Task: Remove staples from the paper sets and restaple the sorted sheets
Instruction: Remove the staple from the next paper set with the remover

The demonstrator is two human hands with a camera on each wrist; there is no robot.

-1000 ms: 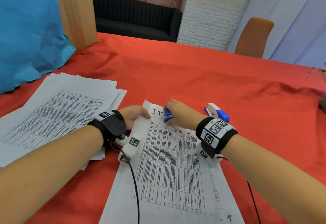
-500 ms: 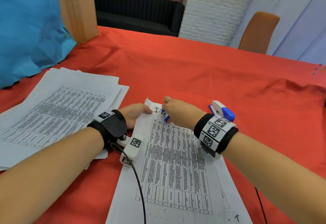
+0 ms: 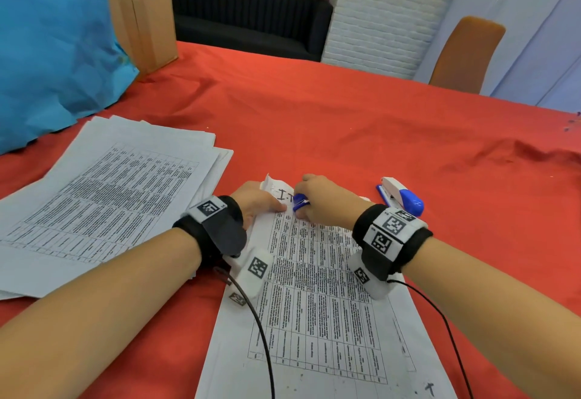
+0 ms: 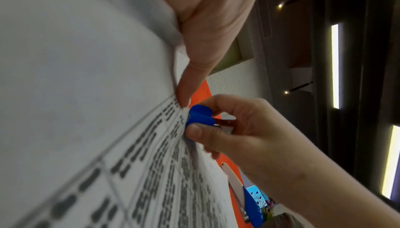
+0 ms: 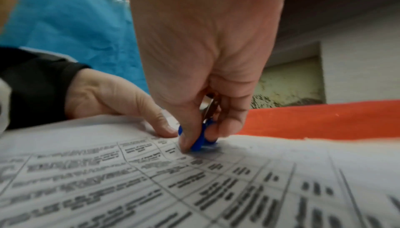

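A printed paper set [image 3: 314, 304] lies lengthwise on the red cloth in front of me. My left hand [image 3: 257, 202] rests on its top left corner, and the thumb [image 4: 186, 86] presses the sheet flat. That corner curls up beside the left fingers. My right hand [image 3: 323, 202] pinches a small blue staple remover [image 3: 301, 202] between thumb and fingers, its tip against the paper [image 5: 151, 171] next to the left thumb. The wrist views show the remover [image 4: 200, 116] [image 5: 202, 139] touching the sheet. No staple is discernible.
A white and blue stapler [image 3: 402, 199] lies on the cloth just right of my right hand. A loose stack of printed sheets [image 3: 103, 197] lies at the left. A blue bag [image 3: 53, 46] and a cardboard box [image 3: 141, 12] stand at the back left, an orange chair [image 3: 468, 56] beyond the table.
Both hands stay at the paper's top corner with the remover against the sheet. The corner beside my left fingers has curled up a little.
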